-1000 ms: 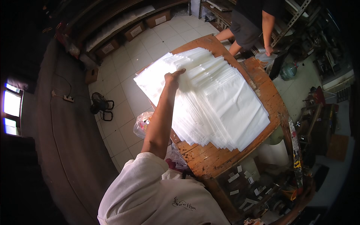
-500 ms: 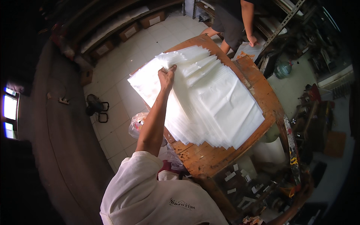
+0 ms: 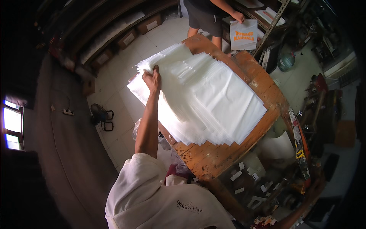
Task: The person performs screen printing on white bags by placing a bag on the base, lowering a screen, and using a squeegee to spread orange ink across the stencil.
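A fanned stack of white, translucent plastic bags [image 3: 225,99] lies across a worn wooden table [image 3: 202,164]. My left hand [image 3: 152,79] is closed on the stack's far left edge, the thumb on top and the bags bunched up beneath it. Out at the lower right, my right hand [image 3: 315,186] is dim and blurred. It is near the lower end of a long, paint-stained bar [image 3: 299,147]; its fingers do not show clearly enough to tell whether they grip it.
Beyond the table a person [image 3: 204,19] holds up a white bag [image 3: 244,35] with orange print beside a metal rack [image 3: 272,28]. A black fan [image 3: 101,114] stands on the tiled floor at left. A large bottle [image 3: 286,62] stands at right; cardboard boxes [image 3: 149,24] line the back shelf.
My left hand has moved left, pulling the bunched bag edges along with it. The other person has shifted left and raised the printed bag. The view has turned slightly.
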The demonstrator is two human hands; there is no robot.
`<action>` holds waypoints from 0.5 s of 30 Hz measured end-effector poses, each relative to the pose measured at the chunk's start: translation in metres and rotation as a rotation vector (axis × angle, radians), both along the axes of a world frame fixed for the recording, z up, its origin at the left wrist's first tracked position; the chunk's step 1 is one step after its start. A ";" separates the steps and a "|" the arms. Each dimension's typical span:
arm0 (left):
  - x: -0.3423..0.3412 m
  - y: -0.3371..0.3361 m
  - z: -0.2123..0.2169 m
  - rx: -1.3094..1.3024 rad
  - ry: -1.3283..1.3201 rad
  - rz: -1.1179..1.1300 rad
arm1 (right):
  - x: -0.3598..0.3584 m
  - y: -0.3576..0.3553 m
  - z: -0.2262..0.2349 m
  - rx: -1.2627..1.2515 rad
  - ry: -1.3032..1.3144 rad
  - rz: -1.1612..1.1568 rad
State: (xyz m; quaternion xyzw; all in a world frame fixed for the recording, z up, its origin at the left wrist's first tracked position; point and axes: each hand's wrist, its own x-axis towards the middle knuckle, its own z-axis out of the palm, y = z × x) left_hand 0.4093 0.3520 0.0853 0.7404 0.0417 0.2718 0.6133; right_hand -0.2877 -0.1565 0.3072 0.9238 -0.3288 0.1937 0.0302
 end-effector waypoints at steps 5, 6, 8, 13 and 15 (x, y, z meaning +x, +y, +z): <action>-0.009 0.022 0.041 0.089 0.178 -0.013 | -0.001 -0.003 0.001 0.015 0.010 0.001; -0.014 0.027 0.049 0.100 0.107 0.009 | 0.001 -0.001 0.001 0.017 0.003 0.001; -0.020 0.039 0.069 0.120 -0.007 0.028 | 0.005 0.003 0.002 -0.013 -0.006 0.001; -0.033 0.073 0.148 0.326 -0.084 0.063 | 0.020 0.016 0.005 -0.038 -0.012 -0.053; -0.044 0.073 0.186 0.282 -0.194 -0.005 | 0.027 0.021 0.006 0.051 0.004 -0.151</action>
